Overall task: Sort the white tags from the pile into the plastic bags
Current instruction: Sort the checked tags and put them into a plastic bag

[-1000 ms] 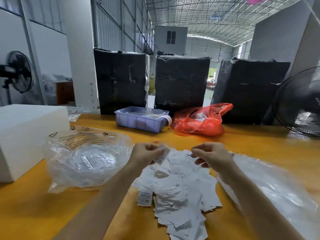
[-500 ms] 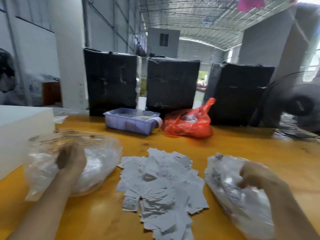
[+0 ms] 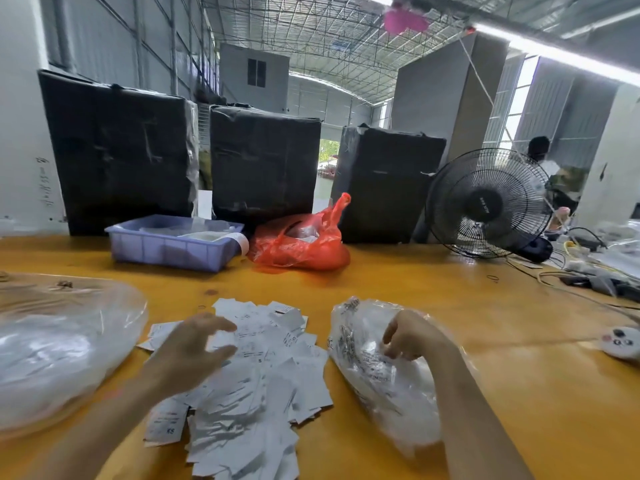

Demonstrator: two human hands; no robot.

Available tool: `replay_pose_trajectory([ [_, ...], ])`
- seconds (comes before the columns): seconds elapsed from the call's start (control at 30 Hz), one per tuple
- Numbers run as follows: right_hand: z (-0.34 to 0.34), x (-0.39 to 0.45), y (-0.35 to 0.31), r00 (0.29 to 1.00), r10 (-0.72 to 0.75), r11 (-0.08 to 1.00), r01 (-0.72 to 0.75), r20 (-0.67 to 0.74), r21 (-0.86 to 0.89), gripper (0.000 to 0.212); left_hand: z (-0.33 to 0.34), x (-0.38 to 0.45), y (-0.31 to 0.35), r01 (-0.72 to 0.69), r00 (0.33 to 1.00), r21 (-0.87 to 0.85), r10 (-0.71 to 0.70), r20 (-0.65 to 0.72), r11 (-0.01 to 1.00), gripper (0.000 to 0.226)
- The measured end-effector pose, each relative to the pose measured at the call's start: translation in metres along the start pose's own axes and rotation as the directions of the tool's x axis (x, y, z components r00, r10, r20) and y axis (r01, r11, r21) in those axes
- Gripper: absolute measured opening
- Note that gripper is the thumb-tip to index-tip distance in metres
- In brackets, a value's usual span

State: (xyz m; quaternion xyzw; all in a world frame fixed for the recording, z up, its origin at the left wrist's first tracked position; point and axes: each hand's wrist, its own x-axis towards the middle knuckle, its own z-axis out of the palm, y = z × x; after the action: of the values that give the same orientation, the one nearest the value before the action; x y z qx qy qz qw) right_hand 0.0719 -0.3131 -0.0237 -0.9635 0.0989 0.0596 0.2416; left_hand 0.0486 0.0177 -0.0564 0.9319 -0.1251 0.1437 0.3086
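Observation:
A loose pile of white tags lies on the yellow table in front of me. One clear plastic bag with tags inside sits to its left, a second clear bag to its right. My left hand hovers over the left part of the pile, fingers spread and slightly bent, with nothing in it. My right hand is in the mouth of the right bag, fingers hanging loosely downward; I see no tag between them.
At the back stand a blue tray, a red plastic bag, three black wrapped boxes and a black fan. Cables and a small white round toy lie at the right. A person stands far behind the fan.
Both hands first held tags above the pile, then each reached into its bag. Now my left hand is back over the pile; my right hand stays in the right bag. The view turned right.

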Motion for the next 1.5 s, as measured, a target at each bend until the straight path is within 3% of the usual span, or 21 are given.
replay_pose_trajectory([
  [0.17, -0.007, -0.002, 0.001, 1.000, -0.005, 1.000, 0.004, -0.022, -0.014, 0.016, 0.021, -0.006, 0.004, -0.064, 0.995, 0.024, 0.062, 0.084, 0.998, 0.023],
  [0.47, -0.028, -0.014, -0.013, 0.994, -0.012, 0.985, 0.030, -0.108, 0.168, 0.014, 0.018, -0.005, 0.015, -0.147, 0.986, -0.003, 0.146, -0.081, 0.989, 0.021],
  [0.53, -0.037, -0.023, -0.025, 0.988, -0.052, 0.956, 0.091, -0.144, 0.279, 0.012, 0.017, -0.006, 0.023, -0.165, 0.978, -0.081, 0.152, -0.139, 0.983, 0.018],
  [0.6, -0.043, -0.039, -0.046, 0.976, -0.176, 0.846, 0.217, -0.130, 0.487, 0.008, 0.012, -0.006, 0.037, -0.133, 0.984, -0.255, 0.097, -0.150, 0.958, 0.014],
  [0.67, -0.039, -0.056, -0.071, 0.934, -0.350, 0.702, 0.315, -0.077, 0.638, 0.006, 0.007, -0.008, 0.054, -0.026, 0.999, -0.510, 0.011, -0.032, 0.860, 0.051],
  [0.7, -0.033, -0.062, -0.083, 0.905, -0.421, 0.645, 0.339, -0.051, 0.685, 0.005, 0.005, -0.009, 0.060, 0.078, 0.996, -0.643, -0.029, 0.085, 0.762, 0.072],
  [0.77, -0.014, -0.069, -0.103, 0.864, -0.503, 0.595, 0.363, -0.020, 0.717, 0.006, 0.000, -0.009, 0.068, 0.293, 0.949, -0.785, -0.064, 0.309, 0.546, 0.086],
  [0.83, 0.006, -0.071, -0.117, 0.864, -0.503, 0.602, 0.365, -0.018, 0.710, 0.010, -0.004, -0.010, 0.070, 0.364, 0.924, -0.818, -0.065, 0.376, 0.446, 0.075],
  [0.93, 0.026, -0.070, -0.126, 0.894, -0.445, 0.602, 0.337, -0.047, 0.723, 0.013, -0.005, -0.012, 0.069, 0.325, 0.945, -0.805, -0.147, 0.291, 0.496, 0.055],
  [1.1, 0.039, -0.068, -0.129, 0.914, -0.399, 0.552, 0.305, -0.076, 0.776, 0.012, -0.006, -0.013, 0.061, 0.318, 0.940, -0.762, -0.296, 0.173, 0.564, 0.049],
  [1.2, 0.041, -0.066, -0.129, 0.911, -0.411, 0.546, 0.267, -0.024, 0.794, 0.018, -0.006, -0.009, 0.055, 0.278, 0.939, -0.756, -0.335, 0.082, 0.593, 0.023],
  [1.27, 0.040, -0.064, -0.126, 0.893, -0.447, 0.603, 0.254, 0.056, 0.757, 0.018, -0.004, -0.008, 0.052, 0.267, 0.934, -0.786, -0.349, 0.070, 0.557, 0.011],
  [1.37, 0.042, -0.063, -0.123, 0.871, -0.475, 0.679, 0.274, 0.123, 0.681, 0.011, -0.005, -0.007, 0.050, 0.266, 0.925, -0.840, -0.369, 0.085, 0.472, 0.011],
  [1.5, 0.047, -0.061, -0.124, 0.861, -0.483, 0.669, 0.248, 0.157, 0.701, 0.009, -0.005, -0.006, 0.052, 0.251, 0.920, -0.894, -0.379, 0.101, 0.371, 0.015],
])
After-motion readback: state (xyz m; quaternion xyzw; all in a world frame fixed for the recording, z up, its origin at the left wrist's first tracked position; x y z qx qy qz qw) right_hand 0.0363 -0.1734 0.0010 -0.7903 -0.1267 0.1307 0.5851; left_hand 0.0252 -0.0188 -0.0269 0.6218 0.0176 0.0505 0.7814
